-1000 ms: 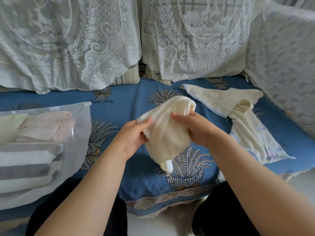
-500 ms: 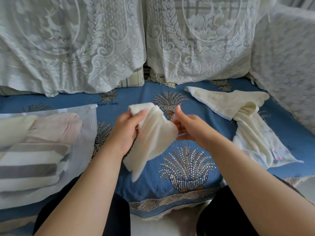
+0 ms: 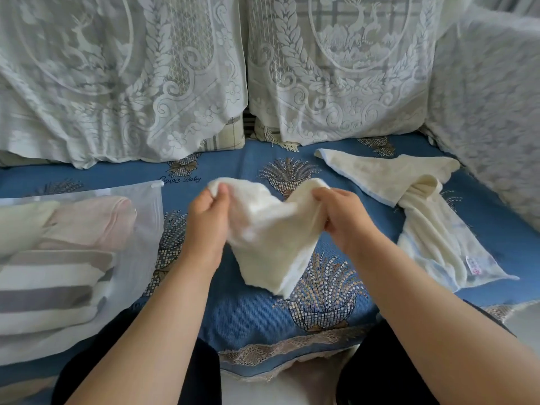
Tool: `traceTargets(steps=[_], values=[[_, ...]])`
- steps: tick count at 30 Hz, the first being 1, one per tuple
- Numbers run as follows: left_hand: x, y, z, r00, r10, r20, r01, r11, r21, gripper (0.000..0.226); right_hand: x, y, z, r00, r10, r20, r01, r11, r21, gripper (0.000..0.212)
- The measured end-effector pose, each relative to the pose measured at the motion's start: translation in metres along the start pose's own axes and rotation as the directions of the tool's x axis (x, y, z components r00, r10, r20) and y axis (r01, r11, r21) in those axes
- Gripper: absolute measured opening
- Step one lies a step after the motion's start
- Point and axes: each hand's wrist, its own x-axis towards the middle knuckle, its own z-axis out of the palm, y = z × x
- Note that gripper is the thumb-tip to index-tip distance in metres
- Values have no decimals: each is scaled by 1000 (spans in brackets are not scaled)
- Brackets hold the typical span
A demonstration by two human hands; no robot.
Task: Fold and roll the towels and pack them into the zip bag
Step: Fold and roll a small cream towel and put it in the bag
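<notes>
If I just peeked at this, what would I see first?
Two hands, left and right, hold up a cream towel in the middle, over a blue cover. At left, a zip bag already holds rolled towels. At right lies another cream towel, unfolded.

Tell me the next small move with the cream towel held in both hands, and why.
Probably lay it flat on the blue cover in front. The left hand and right hand each grip an upper corner of the cream towel, which hangs bunched and unfolded, so it needs spreading before folding and rolling.
</notes>
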Motion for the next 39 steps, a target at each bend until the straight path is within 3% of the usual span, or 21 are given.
traceTargets(steps=[2,5,7,9,10,12,14,17,18,19,20,21,23,25,27,28,30,33,37,39], values=[[8,1,-9,971,78,-226,-56,993,102,26,6,-10,-12,983,166,78,-180,955,236,14],[22,3,-22,964,74,-256,-69,997,28,23,6,-22,-26,928,257,270,-316,927,202,16],[30,5,-25,982,-23,-186,25,1000,9,22,6,-22,-26,941,222,256,-250,964,85,13],[37,8,-27,977,-193,-88,184,977,-106,20,9,-20,-26,997,48,68,-36,986,-161,20],[42,10,-28,965,-256,-55,244,956,-165,20,12,-21,-28,994,-104,-21,89,931,-353,30],[52,11,-30,952,-303,-47,286,934,-213,19,23,-23,-34,938,-342,-58,215,704,-677,43],[63,8,-32,964,-242,-108,228,965,-129,24,34,-25,-41,923,-380,-56,178,552,-815,43],[78,2,-36,986,5,-164,35,971,238,41,47,-24,-39,935,-346,-73,126,518,-846,35],[82,2,-35,989,32,-146,9,962,272,42,48,-25,-35,941,-329,-79,147,609,-780,33],[85,3,-34,993,9,-114,16,977,213,36,47,-28,-30,950,-301,-84,190,770,-610,31],[85,7,-34,997,-43,-71,46,998,49,26,45,-32,-26,962,-264,-76,226,918,-327,26],[86,12,-34,998,-65,-6,64,985,-160,18,42,-39,-23,962,-265,-57,265,964,-24,21],[82,26,-36,997,47,64,-10,877,-481,24,39,-52,-26,931,-362,-45,356,876,326,17],[76,36,-39,984,166,60,-110,841,-530,37,36,-60,-34,894,-445,-56,432,822,371,19],[69,31,-42,989,144,45,-116,915,-386,33,33,-58,-45,874,-479,-87,487,862,141,23],[67,25,-45,997,74,37,-63,967,-247,25,35,-52,-53,862,-500,-88,489,864,-122,26],[61,9,-50,987,-138,77,134,990,50,14,40,-37,-67,887,-462,4,363,693,-622,30],[52,-12,-49,884,-432,180,297,815,498,15,39,-11,-82,985,-98,143,173,513,-841,25],[33,-37,-42,581,-770,263,202,449,870,10,22,19,-97,904,344,253,229,108,-967,27],[31,-47,-44,485,-842,235,192,365,911,18,18,29,-102,863,444,241,271,-5,-963,35]])
